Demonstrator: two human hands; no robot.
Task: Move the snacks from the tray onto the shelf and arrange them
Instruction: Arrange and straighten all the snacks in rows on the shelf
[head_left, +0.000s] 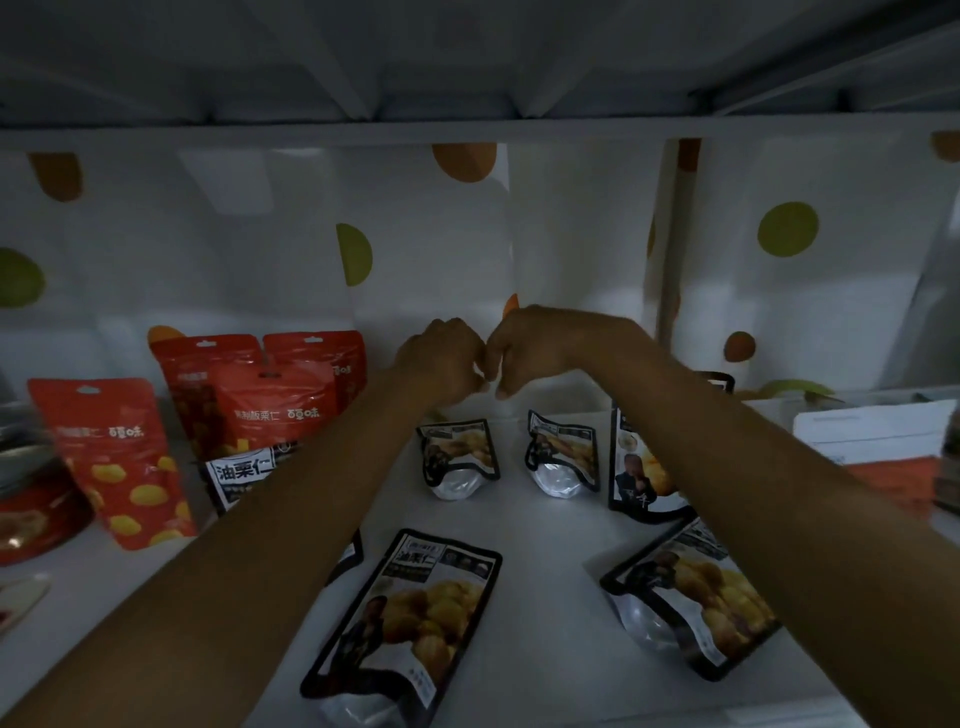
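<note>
Snack pouches (410, 618) lie flat on the shelf (540, 525); I judge them light, crinkly and slick, best pinched by the top seam. My left hand (441, 358) and right hand (530, 348) touch, fingers (506, 382) curled; whether they grip anything, I cannot tell.

the white shelf (540, 545) carries 4 red snack bags (111, 457) standing at the left, a red jar (31, 499) at its left edge, black chestnut packs (410, 618) across the middle, 2 lying flat near the front, and a white box (872, 431) at the right.
</note>
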